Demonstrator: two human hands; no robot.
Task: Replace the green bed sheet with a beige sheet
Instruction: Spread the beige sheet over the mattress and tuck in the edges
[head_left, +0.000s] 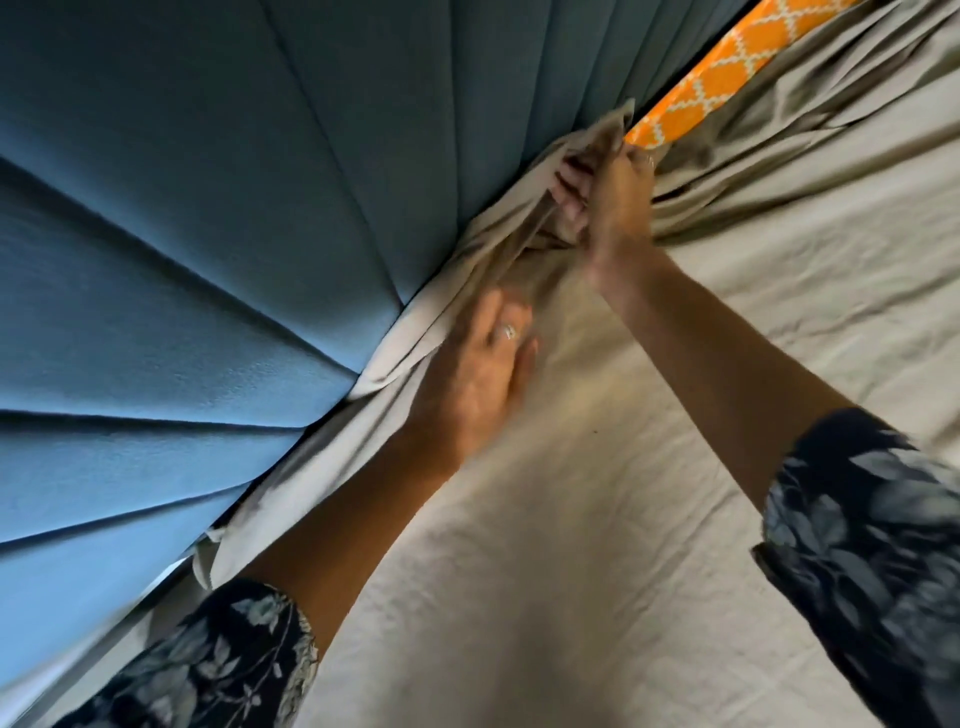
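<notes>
item: right hand (618, 208). fingers (571, 179) curled and clenched round a bunched fold of the beige sheet (571, 519), grasping it at the seam where the bed meets the headboard. fingertips show from under the gathered cloth; a ring sits on one finger at the far side of the hand, blurred.

item: left hand (467, 374). fingers (514, 317) nearly straight and close together, released, lying flat on the beige sheet and pressing it toward the headboard edge. a silver ring (510, 331) on one finger. the hand is motion-blurred, so finer contact cannot be told. it lies nearer the camera than the right-hand fingers, well short of them.

item: beige sheet. spread over the bed under both hands, creased, running from the fingers toward the camera and off to the right. a thick ridge of it is gathered along the headboard, from beside the left-hand fingers up to the right-hand grip; deep folds radiate from that grip to the right.

item: blue headboard (182, 234). padded, in panels with stitched seams, just beyond the fingers of both hands, touching the gathered sheet.

item: orange patterned cover (727, 78). white lattice print, exposed in a strip beyond the right-hand fingers, between headboard and sheet.

item: sleeves (872, 545). dark, with pale leaf print, on both forearms.

writing, brands, labels: none legible.
</notes>
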